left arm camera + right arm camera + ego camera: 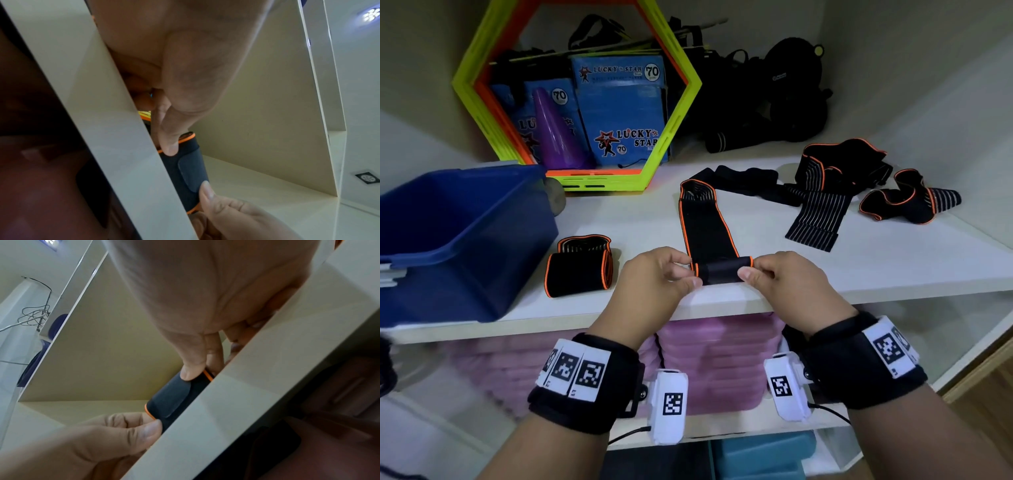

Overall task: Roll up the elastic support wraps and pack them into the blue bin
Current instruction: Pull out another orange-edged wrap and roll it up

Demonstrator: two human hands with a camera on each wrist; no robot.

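A black elastic wrap with orange edging [705, 222] lies stretched away from me on the white shelf [859, 270]. Its near end is curled into a small roll [723, 270] [185, 175] [174, 395] at the shelf's front edge. My left hand [654, 274] pinches the roll's left end and my right hand [780, 274] pinches its right end, thumbs on the near side. A rolled wrap [578, 265] lies left of my hands. The blue bin [458, 240] stands at the far left, its inside not shown. Several unrolled wraps [842, 178] lie at the right.
A yellow-green hexagon frame [681, 102] with blue packets and a purple cone [558, 137] stands at the back. Black gear [774, 96] is piled at the back right. Pink mats [715, 363] fill the shelf below.
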